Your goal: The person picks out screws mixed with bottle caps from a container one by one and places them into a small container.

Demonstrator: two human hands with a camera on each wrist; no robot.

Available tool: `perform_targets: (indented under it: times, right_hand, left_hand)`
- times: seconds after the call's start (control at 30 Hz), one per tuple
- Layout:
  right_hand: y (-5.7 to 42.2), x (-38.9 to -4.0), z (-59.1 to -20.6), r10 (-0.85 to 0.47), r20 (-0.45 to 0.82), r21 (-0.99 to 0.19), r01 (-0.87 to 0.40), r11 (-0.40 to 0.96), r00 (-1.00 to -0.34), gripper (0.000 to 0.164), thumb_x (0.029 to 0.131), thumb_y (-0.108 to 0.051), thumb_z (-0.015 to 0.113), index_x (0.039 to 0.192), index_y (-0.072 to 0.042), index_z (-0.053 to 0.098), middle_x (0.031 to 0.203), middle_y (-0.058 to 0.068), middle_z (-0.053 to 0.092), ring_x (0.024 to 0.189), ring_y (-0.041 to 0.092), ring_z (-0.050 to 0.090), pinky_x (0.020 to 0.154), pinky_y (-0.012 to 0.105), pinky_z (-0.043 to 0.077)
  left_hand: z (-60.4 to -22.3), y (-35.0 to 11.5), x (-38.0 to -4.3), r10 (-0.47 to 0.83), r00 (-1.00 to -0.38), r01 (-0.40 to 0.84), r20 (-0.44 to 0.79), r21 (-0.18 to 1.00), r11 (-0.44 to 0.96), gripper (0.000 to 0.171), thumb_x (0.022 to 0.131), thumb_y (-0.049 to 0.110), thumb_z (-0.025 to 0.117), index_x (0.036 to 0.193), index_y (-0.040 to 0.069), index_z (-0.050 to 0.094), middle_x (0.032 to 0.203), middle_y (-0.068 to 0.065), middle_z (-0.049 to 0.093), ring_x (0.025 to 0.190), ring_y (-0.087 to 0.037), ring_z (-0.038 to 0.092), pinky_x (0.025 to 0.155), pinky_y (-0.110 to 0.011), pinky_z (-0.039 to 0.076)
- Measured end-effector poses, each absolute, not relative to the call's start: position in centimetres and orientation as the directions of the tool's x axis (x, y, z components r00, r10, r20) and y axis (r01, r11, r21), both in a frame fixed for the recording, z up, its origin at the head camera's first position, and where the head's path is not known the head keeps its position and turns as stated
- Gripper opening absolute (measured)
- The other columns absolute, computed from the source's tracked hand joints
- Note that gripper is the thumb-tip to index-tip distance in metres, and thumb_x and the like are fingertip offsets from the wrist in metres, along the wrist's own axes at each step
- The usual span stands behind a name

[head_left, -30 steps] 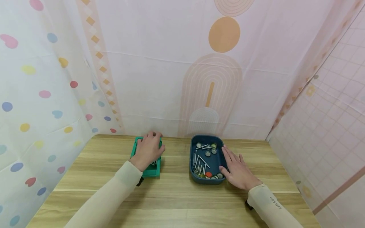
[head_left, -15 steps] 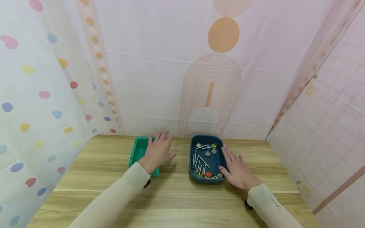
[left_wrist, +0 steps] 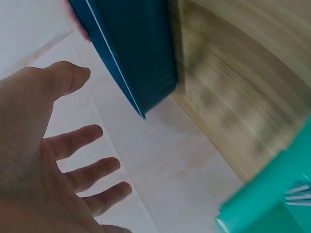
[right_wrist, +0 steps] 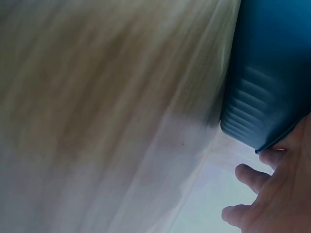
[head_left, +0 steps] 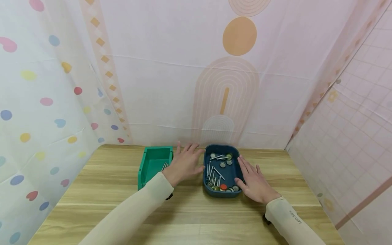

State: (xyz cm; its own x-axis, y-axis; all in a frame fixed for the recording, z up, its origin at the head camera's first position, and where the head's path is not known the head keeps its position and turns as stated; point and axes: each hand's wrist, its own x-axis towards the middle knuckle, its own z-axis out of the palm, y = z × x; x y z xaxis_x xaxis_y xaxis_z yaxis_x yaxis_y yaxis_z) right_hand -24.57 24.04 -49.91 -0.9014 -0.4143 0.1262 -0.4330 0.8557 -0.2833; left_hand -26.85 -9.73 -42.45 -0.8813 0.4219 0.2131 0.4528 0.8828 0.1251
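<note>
Fingers extended, a person's right hand [head_left: 256, 183] rested against the right rim of a blue bin [head_left: 222, 194] of nails [head_left: 219, 173] and bottle caps [head_left: 222, 165], while the left hand [head_left: 184, 166] hovered, fingers spread, between it and a green bin [head_left: 153, 165] at left.

Blue tray [head_left: 222, 194], caps [head_left: 222, 165] inside, green bin [head_left: 152, 165] at left

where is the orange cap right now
In the head view, the orange cap lies inside the blue bin, by its near wall, just left of the grey caps in the near right corner.
</note>
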Motion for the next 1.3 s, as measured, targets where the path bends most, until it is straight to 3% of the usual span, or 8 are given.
perform_targets:
  times: [0.37, 0.63, 0.83, 0.97, 1.1, 1.3]
  right_hand:
    - [24.0, -24.6, -49.8, -0.413, 0.128, -0.280, -0.432, 0.857, -0.902, 0.088, 0.122, -0.043, 0.059, 0.187, -0.005, 0.014, 0.197, 0.017, 0.015, 0.179, 0.047, 0.029, 0.138, 0.085, 0.019]
    - [24.1, -24.7, -49.9, -0.415, 0.117, -0.274, -0.432, 0.860, -0.902, 0.089, 0.122, -0.043, 0.059, 0.187, -0.006, 0.012, 0.197, 0.017, 0.014, 0.180, 0.047, 0.028, 0.138, 0.085, 0.020]
    - [24.0, -24.7, -49.9, -0.421, 0.129, -0.276, -0.440, 0.854, -0.898, 0.088, 0.122, -0.042, 0.060, 0.187, -0.005, 0.013, 0.197, 0.016, 0.015, 0.180, 0.047, 0.028, 0.138, 0.085, 0.021]
    - [24.0, -24.6, -49.8, -0.425, 0.140, -0.276, -0.447, 0.851, -0.894, 0.087, 0.121, -0.042, 0.060, 0.187, -0.004, 0.016, 0.197, 0.017, 0.016, 0.179, 0.047, 0.030, 0.137, 0.086, 0.021]
    - [24.0, -24.5, -49.7, -0.429, 0.140, -0.280, -0.451, 0.848, -0.893, 0.087, 0.121, -0.042, 0.059, 0.186, -0.003, 0.016, 0.197, 0.018, 0.016, 0.179, 0.047, 0.030, 0.137, 0.086, 0.021]
    - [24.0, -24.5, -49.7, -0.431, 0.139, -0.278, -0.453, 0.847, -0.892, 0.087, 0.122, -0.041, 0.060, 0.187, -0.004, 0.016, 0.197, 0.018, 0.016, 0.179, 0.046, 0.029, 0.137, 0.085, 0.021]
  left_hand:
    - [-41.8, -4.7, -26.3, 0.518, -0.850, 0.523, 0.096, 0.037, 0.851, 0.069, 0.107, 0.050, 0.084, 0.166, 0.020, 0.065, 0.176, -0.014, 0.058, 0.164, -0.039, 0.055, 0.140, -0.068, 0.038]
    - [-42.1, -0.6, -26.6, 0.542, -0.840, 0.542, -0.040, -0.112, 0.833, 0.063, 0.108, 0.053, 0.082, 0.161, 0.022, 0.070, 0.168, -0.010, 0.066, 0.156, -0.033, 0.062, 0.132, -0.059, 0.052]
    - [-42.6, 1.9, -26.9, 0.508, -0.854, 0.519, -0.109, -0.216, 0.827, 0.051, 0.105, 0.053, 0.086, 0.148, 0.025, 0.081, 0.154, -0.007, 0.076, 0.139, -0.026, 0.074, 0.115, -0.049, 0.065]
    - [-45.2, 3.0, -28.8, 0.458, -0.878, 0.477, -0.139, -0.178, 0.860, 0.036, 0.104, 0.047, 0.089, 0.131, 0.022, 0.087, 0.129, -0.002, 0.085, 0.113, -0.019, 0.082, 0.095, -0.043, 0.072]
    - [-48.5, 4.0, -31.5, 0.426, -0.887, 0.451, -0.177, -0.133, 0.883, 0.023, 0.104, 0.038, 0.088, 0.122, 0.023, 0.088, 0.109, 0.001, 0.087, 0.092, -0.016, 0.081, 0.081, -0.042, 0.072]
    - [-51.5, 5.1, -34.1, 0.397, -0.891, 0.424, -0.222, -0.093, 0.901, 0.027, 0.107, 0.034, 0.083, 0.131, 0.023, 0.087, 0.125, -0.002, 0.087, 0.102, -0.019, 0.081, 0.091, -0.046, 0.073]
